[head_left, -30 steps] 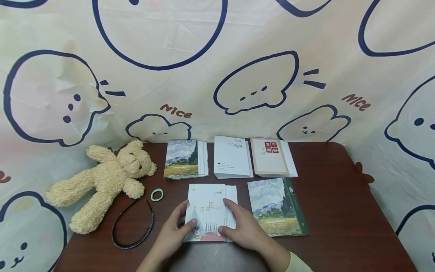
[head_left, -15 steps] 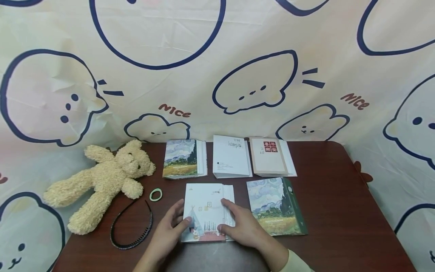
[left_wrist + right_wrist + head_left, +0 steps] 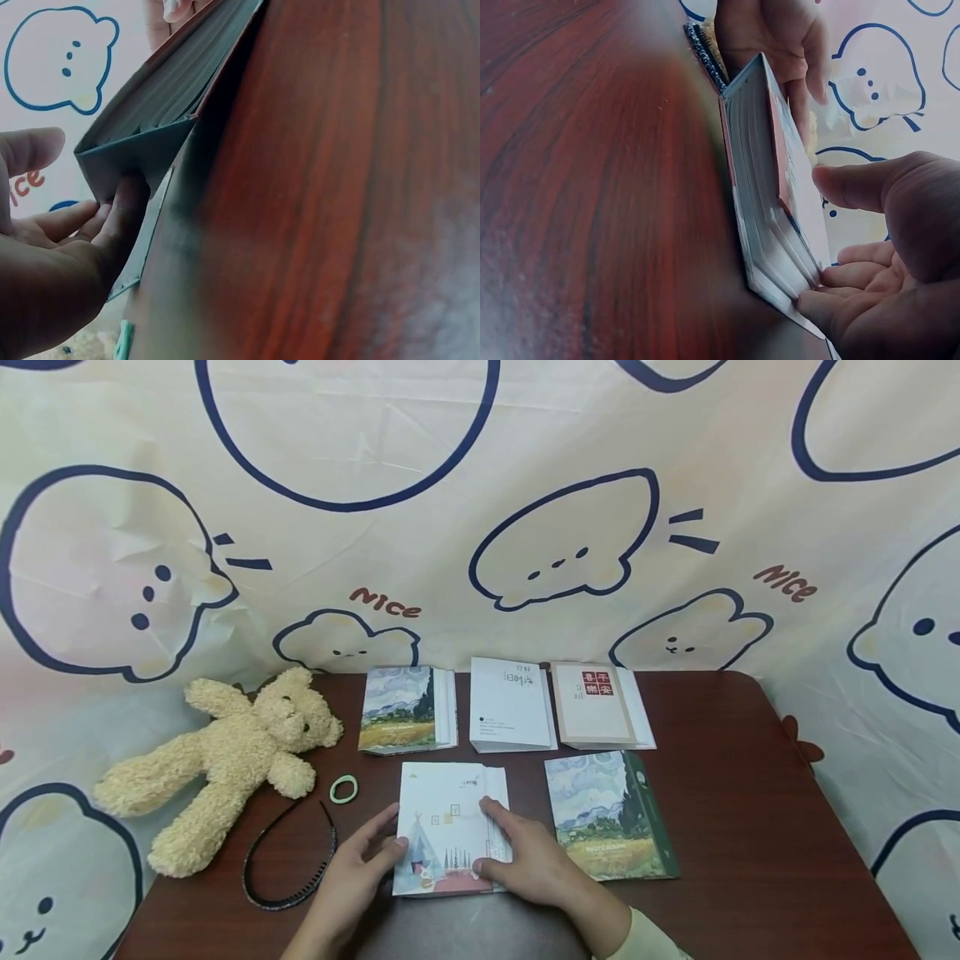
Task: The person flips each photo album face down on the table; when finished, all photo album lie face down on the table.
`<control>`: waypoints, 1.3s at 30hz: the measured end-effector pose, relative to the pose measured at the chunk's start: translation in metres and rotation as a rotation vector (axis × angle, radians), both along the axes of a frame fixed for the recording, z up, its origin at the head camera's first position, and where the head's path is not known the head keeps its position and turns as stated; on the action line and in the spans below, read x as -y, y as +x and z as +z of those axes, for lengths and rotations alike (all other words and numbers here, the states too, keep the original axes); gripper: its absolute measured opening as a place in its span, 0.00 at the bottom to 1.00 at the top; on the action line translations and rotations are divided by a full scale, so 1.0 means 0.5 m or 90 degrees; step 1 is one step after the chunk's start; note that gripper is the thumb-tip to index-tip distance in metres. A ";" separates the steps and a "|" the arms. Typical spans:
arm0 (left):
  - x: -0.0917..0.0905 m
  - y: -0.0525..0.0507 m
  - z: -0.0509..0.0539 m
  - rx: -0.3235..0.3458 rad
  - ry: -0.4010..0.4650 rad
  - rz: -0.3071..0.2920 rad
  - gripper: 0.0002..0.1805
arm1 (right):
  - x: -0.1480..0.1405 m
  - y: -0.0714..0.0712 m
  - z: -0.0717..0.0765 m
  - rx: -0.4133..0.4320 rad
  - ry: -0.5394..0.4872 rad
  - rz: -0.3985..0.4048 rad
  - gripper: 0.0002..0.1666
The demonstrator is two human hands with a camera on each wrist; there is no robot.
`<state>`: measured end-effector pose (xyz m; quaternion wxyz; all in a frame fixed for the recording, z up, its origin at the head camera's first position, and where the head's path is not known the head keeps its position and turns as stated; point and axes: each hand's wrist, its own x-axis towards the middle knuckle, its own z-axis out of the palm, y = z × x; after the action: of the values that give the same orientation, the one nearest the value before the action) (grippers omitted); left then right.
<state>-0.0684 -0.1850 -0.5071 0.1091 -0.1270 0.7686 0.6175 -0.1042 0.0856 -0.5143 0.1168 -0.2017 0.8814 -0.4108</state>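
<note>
A white photo album point(image 3: 438, 831) with a tent drawing and a pink lower strip lies on the table between my hands. My left hand point(image 3: 352, 864) is at its left side. In the left wrist view, a fingertip touches the dark spine point(image 3: 127, 161) and the thumb stands apart from it. My right hand point(image 3: 528, 860) is on the opposite side. Its thumb point(image 3: 847, 184) reaches the cover, while its loosely bent fingers touch the page edges point(image 3: 784, 262). Another photo album point(image 3: 603, 822), with a painted landscape and green spine, lies to the right.
Along the back stand a smaller landscape album point(image 3: 399, 710), a white album point(image 3: 510, 706) and a beige album point(image 3: 595, 706). A teddy bear point(image 3: 236, 760), a green hair tie point(image 3: 343, 789) and a black headband point(image 3: 288, 897) lie left on the brown table point(image 3: 765, 827).
The white photo album has slid left across the table. Both hands have shifted left with it, and the left thumb has moved off the cover toward the spine edge.
</note>
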 end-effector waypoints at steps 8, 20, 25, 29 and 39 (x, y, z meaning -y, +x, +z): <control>0.001 0.001 0.020 -0.014 0.056 0.006 0.31 | 0.000 -0.006 0.008 0.015 -0.007 0.018 0.52; 0.008 0.001 0.031 -0.033 0.110 -0.009 0.31 | 0.002 -0.008 0.013 0.035 -0.026 0.035 0.52; 0.008 0.002 0.038 -0.036 0.125 -0.007 0.30 | 0.001 -0.008 0.013 0.042 -0.030 0.040 0.52; 0.006 0.001 0.045 -0.037 0.122 -0.008 0.32 | 0.004 -0.009 0.012 0.060 -0.053 0.045 0.51; 0.005 -0.006 0.051 -0.046 0.132 -0.019 0.34 | 0.015 -0.009 0.007 0.097 -0.133 0.039 0.48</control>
<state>-0.0714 -0.1877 -0.4818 0.1030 -0.0811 0.7058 0.6962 -0.1084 0.0780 -0.5106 0.1744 -0.2080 0.8157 -0.5109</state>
